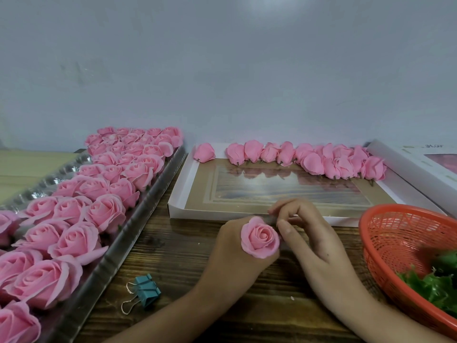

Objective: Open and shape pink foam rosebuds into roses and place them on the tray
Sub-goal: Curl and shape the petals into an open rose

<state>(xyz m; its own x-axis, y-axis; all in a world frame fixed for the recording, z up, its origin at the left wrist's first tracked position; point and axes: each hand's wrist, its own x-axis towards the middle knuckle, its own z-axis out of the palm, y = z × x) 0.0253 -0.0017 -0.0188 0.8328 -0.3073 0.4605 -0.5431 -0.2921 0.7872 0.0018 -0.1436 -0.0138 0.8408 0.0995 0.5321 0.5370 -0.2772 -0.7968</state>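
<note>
Hands first, since they're closest: the left hand (232,248) is curled around a pink rose (260,240), holding it from underneath so the bloom faces up, over the middle of the tabletop (173,256). Right hand (304,233) is right beside it, fingers loosely bent, fingertips (283,225) touching the rose's outer petal on its right side, so more of a pinch than a full grip. Near the front edge, left of the forearms, there's a teal binder clip (146,289) lying flat. At the right edge sits a red plastic basket (385,233) with green leafy bits (435,283) piled in it. Along the left side runs a shiny tray (106,263), angled toward the back, packed with rows of opened roses (74,224) touching each other. Further back, past the hands, a shallow white box lid (180,194) lies flat, and a row of closed rosebuds (309,159) is lined up along its far edge, with one bud (204,152) sitting apart at the far left corner. Behind everything is a plain pale wall (222,70).
</note>
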